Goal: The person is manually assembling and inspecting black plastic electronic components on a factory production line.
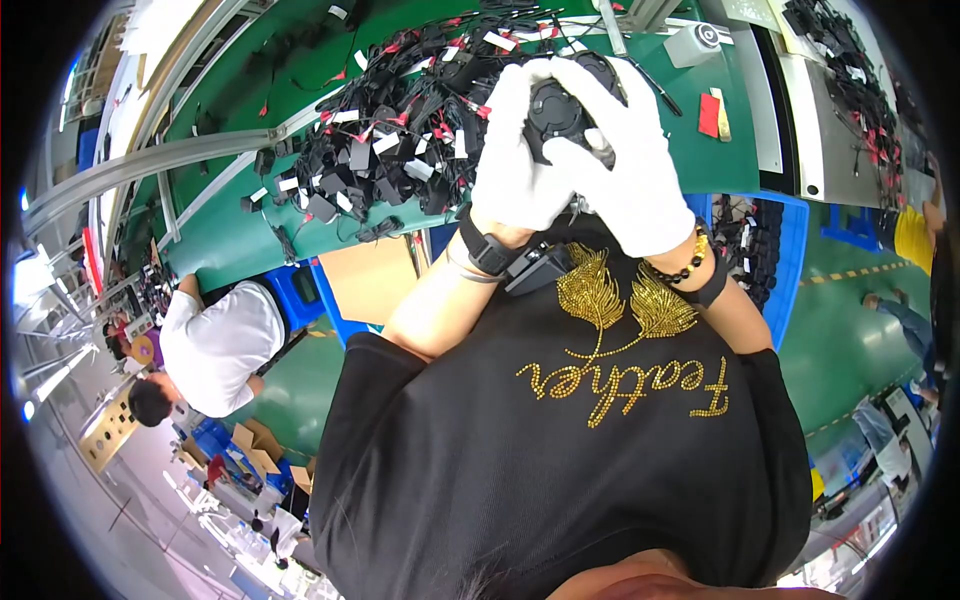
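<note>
Both my hands wear white gloves and are raised over the near side of the green bench. Between them is a black round part (556,108) with a ringed face, partly covered by my fingers. My left hand (518,160) curls around its left side. On its right side, the fingers and thumb of my right hand (632,165) bend around it. Just left of my hands lies a heap of black cabled adapters (385,150) with white labels and red tags. Black straps circle my wrists, and a small black box (538,268) sits by the left one.
A white bottle (692,45), a black pen (660,88) and a red strip (709,115) lie right of my hands. Blue crates (792,250) with dark parts stand below the bench edge. A metal frame bar (150,165) crosses at left. A person in white (225,345) sits at left.
</note>
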Motion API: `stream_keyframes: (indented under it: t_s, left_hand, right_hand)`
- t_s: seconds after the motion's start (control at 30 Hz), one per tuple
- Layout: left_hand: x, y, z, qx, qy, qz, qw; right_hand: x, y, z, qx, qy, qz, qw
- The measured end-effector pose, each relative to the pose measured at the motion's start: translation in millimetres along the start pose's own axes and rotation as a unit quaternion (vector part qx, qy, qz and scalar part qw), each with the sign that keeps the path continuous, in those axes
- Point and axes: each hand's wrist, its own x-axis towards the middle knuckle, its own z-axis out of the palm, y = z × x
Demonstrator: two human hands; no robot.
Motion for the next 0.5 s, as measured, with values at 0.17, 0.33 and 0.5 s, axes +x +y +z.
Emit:
stream_keyframes:
  t_s: [0.17, 0.33, 0.5]
  left_hand:
    - [2.8, -0.1, 5.8, -0.045, -0.036, -0.027, 0.998]
    - [6.6, 8.4, 11.1, -0.006, -0.043, -0.063, 0.997]
    - [6.2, 9.5, 17.8, -0.103, -0.038, -0.086, 0.990]
  right_hand:
    - [3.8, 17.0, -5.9, 0.139, 0.069, 0.080, 0.985]
    - [8.1, 36.8, -39.2, 0.264, 0.077, 0.061, 0.959]
    - [4.8, 23.1, -37.0, 0.231, 0.149, 0.104, 0.956]
